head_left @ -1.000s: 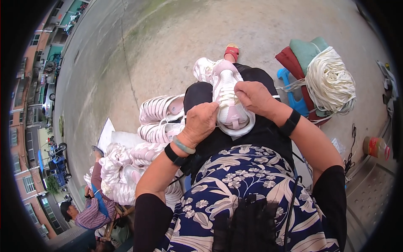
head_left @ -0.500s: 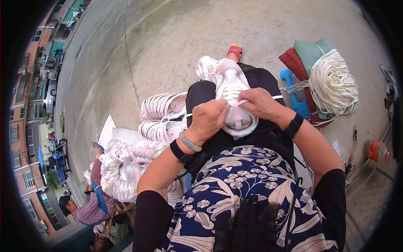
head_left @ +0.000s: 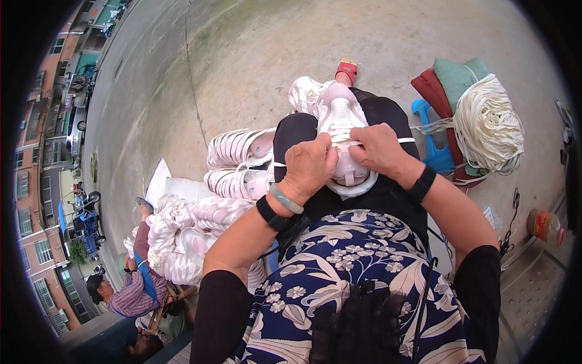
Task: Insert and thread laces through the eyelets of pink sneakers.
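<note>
A pale pink and white shoe upper (head_left: 341,109) lies across my lap, its tongue and heel end toward me. White shoelace (head_left: 341,134) crosses its front. My left hand (head_left: 310,162) is closed in a pinch on the lace at the shoe's left side. My right hand (head_left: 381,148) pinches the lace at the right side, and a white end sticks out past its wrist. Both hands are close together over the shoe. Another pale shoe (head_left: 305,94) sits just beyond, near my knees. What the left fingertips grip is partly hidden.
Bundled pink-white uppers (head_left: 242,148) lie left of my leg, with a larger heap (head_left: 182,236) nearer. At right, a big hank of cream laces (head_left: 490,124) rests on red and green bundles over a blue stool (head_left: 433,151). A plastic bottle (head_left: 541,224) stands far right. A co-worker (head_left: 130,291) sits lower left.
My hands have drawn slightly apart across the shoe, the lace still pinched between the fingers. The whole view has shifted a little, moving the scene slightly right.
</note>
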A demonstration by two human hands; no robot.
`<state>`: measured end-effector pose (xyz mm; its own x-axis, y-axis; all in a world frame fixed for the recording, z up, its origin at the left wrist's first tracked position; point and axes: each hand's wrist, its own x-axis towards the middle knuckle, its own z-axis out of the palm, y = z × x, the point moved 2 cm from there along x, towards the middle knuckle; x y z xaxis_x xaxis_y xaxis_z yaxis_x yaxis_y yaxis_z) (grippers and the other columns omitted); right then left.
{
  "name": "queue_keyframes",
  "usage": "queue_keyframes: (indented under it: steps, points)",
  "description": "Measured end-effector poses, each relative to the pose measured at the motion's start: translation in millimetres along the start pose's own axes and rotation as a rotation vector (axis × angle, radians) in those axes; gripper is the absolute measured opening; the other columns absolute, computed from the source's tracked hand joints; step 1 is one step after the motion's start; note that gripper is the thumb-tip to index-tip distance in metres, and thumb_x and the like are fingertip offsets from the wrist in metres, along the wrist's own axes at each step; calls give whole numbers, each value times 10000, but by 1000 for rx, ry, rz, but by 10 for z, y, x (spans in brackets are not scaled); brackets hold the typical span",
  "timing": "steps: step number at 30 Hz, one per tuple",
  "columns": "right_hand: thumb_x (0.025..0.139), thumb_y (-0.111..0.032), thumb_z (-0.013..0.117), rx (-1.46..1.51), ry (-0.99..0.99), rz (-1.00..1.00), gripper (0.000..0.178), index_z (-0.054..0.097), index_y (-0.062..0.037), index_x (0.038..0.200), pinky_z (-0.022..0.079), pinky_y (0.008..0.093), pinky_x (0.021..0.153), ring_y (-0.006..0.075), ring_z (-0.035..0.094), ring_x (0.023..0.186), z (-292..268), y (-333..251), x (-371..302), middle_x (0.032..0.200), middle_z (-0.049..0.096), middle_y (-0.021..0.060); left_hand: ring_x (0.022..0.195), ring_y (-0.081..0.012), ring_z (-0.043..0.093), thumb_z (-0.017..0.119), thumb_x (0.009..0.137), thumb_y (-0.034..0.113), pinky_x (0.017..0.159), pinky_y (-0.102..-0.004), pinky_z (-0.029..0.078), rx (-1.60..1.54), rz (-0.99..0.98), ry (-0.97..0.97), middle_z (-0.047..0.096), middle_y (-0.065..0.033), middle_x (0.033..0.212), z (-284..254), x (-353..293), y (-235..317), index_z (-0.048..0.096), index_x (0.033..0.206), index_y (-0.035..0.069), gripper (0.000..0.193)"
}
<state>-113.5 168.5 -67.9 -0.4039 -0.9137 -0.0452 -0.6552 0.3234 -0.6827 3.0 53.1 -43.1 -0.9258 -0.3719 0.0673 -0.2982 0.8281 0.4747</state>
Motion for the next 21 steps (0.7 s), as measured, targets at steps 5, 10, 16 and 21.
queue_keyframes:
  steps: [5,10,16,21]
  points:
    - [669,-215,565,-87,139,75,167,569,-56,721,451,422,600,315,608,687,84,-50,4,637,596,149,584,-342,575,584,690,133,530,-403,444,-39,-71,-21,563,-149,592,38,57,-40,529,707,58,94]
    - [665,-215,577,23,159,70,176,566,-60,747,457,424,611,335,600,690,-16,-29,-13,655,593,161,570,-319,576,575,667,108,528,-385,444,-142,-106,16,555,-149,576,21,33,-66,526,714,38,97]
    - [702,-288,626,38,90,-11,201,626,-89,674,441,403,564,313,584,642,-252,109,-33,631,585,130,620,-363,564,563,644,108,575,-420,444,-237,-234,-50,568,-165,616,24,43,-157,522,676,43,83]
    - [735,-255,616,89,156,-42,190,608,-78,667,422,377,521,303,571,616,-243,150,-143,617,555,134,537,-204,538,600,619,60,519,-318,419,-462,-336,-87,537,-92,564,0,130,-255,523,650,28,88]
